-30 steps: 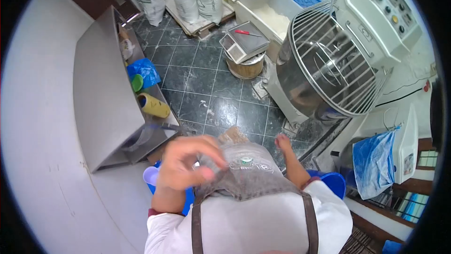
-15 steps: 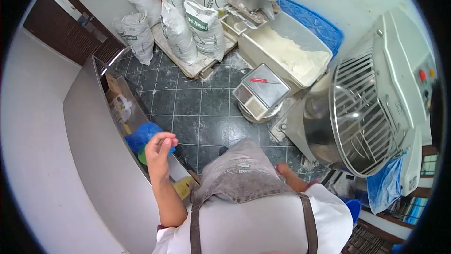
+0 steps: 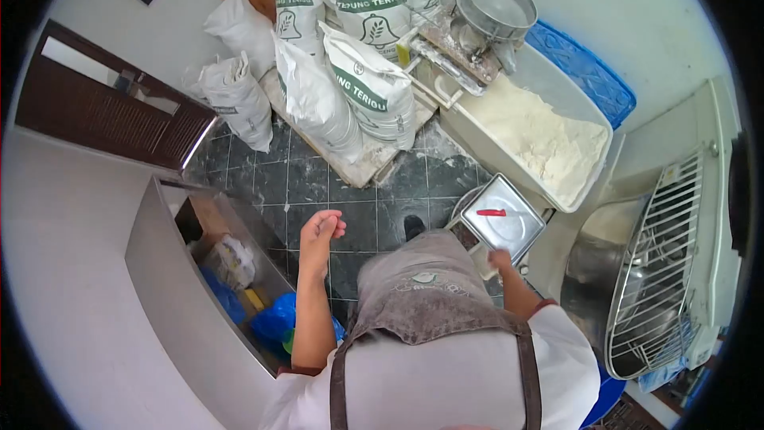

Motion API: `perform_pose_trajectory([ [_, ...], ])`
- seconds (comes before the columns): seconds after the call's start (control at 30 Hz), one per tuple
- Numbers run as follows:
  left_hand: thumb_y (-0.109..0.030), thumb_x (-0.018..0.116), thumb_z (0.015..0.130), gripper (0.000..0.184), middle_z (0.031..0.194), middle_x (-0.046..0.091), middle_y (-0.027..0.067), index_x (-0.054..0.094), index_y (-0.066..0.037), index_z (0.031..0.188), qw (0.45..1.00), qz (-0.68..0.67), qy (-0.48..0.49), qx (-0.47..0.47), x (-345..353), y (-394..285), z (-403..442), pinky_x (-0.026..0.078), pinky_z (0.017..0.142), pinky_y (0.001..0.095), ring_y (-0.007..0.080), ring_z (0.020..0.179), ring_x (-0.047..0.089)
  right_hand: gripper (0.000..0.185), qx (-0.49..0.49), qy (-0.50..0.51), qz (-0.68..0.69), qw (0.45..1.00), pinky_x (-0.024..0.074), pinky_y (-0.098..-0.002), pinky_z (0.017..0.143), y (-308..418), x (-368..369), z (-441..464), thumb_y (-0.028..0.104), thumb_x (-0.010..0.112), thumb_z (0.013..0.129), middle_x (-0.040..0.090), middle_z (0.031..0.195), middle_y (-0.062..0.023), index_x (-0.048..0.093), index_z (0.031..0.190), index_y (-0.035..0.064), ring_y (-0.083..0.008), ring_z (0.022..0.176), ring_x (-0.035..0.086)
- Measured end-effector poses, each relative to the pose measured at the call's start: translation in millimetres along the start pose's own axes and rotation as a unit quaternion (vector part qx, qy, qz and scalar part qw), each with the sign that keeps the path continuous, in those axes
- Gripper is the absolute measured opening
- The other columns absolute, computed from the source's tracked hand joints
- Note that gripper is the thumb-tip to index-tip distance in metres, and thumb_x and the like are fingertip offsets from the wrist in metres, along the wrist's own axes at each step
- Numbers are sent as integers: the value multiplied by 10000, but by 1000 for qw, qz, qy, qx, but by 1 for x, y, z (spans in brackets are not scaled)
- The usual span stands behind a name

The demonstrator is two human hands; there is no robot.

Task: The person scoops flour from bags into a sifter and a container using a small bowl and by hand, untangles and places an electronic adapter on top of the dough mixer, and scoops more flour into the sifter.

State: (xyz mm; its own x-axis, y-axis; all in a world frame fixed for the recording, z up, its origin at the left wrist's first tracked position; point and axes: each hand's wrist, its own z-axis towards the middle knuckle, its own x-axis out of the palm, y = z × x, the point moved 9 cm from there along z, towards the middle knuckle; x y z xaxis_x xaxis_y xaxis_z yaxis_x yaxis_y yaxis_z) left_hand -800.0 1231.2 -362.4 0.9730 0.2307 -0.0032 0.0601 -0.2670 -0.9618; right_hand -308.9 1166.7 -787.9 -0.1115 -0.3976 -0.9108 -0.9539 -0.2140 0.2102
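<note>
My blurred right hand (image 3: 500, 259) is nearer, at the bottom edge of the square silver metal pan (image 3: 513, 237); I can't tell how open it is or what it holds. The slim red-handled knife (image 3: 491, 213) lies on that pan, right of centre, just above this hand, long axis roughly left to right. My left hand (image 3: 321, 229), half open, looks empty, left of centre.

1 head-worn camera looks forward and steeply down, close above the white fabric shirt (image 3: 434, 382), facing dark square floor tiles (image 3: 310, 183) and, farther off, green-printed white sacks (image 3: 370, 104).
</note>
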Motion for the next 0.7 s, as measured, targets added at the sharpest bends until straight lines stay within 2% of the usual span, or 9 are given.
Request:
perform_pose_trajectory([
  [0.03, -161, 550, 942, 195, 831, 636, 48, 621, 1, 1024, 999, -19, -8, -32, -2, 8, 27, 474, 708, 237, 107, 758, 589, 174, -17, 3, -40, 999, 509, -405, 663, 1, -33, 58, 243, 598, 741, 637, 674, -130, 672, 760, 86, -270, 665, 629],
  [0.07, -166, 547, 944, 207, 836, 637, 47, 612, 2, 1044, 997, -41, -19, -64, -5, 18, 51, 475, 699, 235, 105, 757, 591, 216, 40, -103, 268, 957, 492, -390, 633, -4, -91, 114, 251, 571, 801, 590, 638, -108, 655, 794, 52, -214, 629, 599],
  [0.1, -214, 535, 952, 242, 899, 648, 49, 594, -29, 1097, 996, -25, -10, -87, -9, 30, 81, 486, 707, 252, 112, 764, 602, 254, 220, -73, 485, 843, 468, -372, 615, 27, -170, 138, 264, 534, 858, 549, 627, -88, 625, 805, 33, -172, 606, 563],
  [0.13, -214, 535, 952, 242, 899, 648, 49, 594, -29, 1097, 996, -32, -12, -83, -9, 35, 112, 486, 707, 252, 112, 764, 602, 257, 87, -185, 419, 885, 461, -370, 628, 35, -205, 207, 281, 547, 865, 557, 669, -95, 601, 847, 31, -205, 632, 570],
  [0.17, -220, 543, 947, 246, 909, 652, 52, 591, -34, 1101, 994, -30, -11, -106, -6, 43, 144, 487, 703, 250, 112, 771, 606, 374, 97, -106, 355, 924, 478, -385, 869, 84, -296, 231, 296, 593, 844, 672, 1006, -178, 623, 1111, 36, -312, 979, 638],
  [0.27, -205, 554, 928, 222, 906, 652, 52, 592, -37, 1067, 991, -44, -10, -125, 13, 62, 248, 485, 681, 242, 112, 755, 605, 375, 18, -162, 350, 922, 486, -395, 848, 166, -417, 333, 288, 627, 827, 662, 1002, -175, 618, 1107, 40, -325, 960, 635],
  [0.4, -206, 578, 904, 226, 861, 631, 42, 588, -19, 1031, 986, -80, 8, -146, 49, 101, 398, 477, 653, 235, 109, 724, 586, 478, -115, -231, 309, 915, 476, -403, 882, 251, -468, 452, 314, 689, 783, 627, 1068, -186, 585, 1136, 9, -341, 999, 602],
  [0.6, -240, 584, 909, 317, 991, 611, 75, 532, -25, 1137, 949, -210, -45, -232, 93, 114, 527, 485, 680, 254, 139, 810, 596, 647, 23, -68, 126, 989, 465, -442, 911, 298, -441, 558, 361, 703, 757, 543, 1213, -227, 494, 1247, -7, -383, 1092, 550],
  [0.7, -273, 610, 901, 329, 885, 587, 37, 580, -18, 1106, 961, -111, -41, -249, 99, 130, 556, 496, 590, 250, 132, 751, 584, 386, 26, -47, 146, 988, 481, -459, 855, 294, -425, 583, 284, 641, 793, 602, 1089, -226, 578, 1063, 15, -381, 1015, 586],
])
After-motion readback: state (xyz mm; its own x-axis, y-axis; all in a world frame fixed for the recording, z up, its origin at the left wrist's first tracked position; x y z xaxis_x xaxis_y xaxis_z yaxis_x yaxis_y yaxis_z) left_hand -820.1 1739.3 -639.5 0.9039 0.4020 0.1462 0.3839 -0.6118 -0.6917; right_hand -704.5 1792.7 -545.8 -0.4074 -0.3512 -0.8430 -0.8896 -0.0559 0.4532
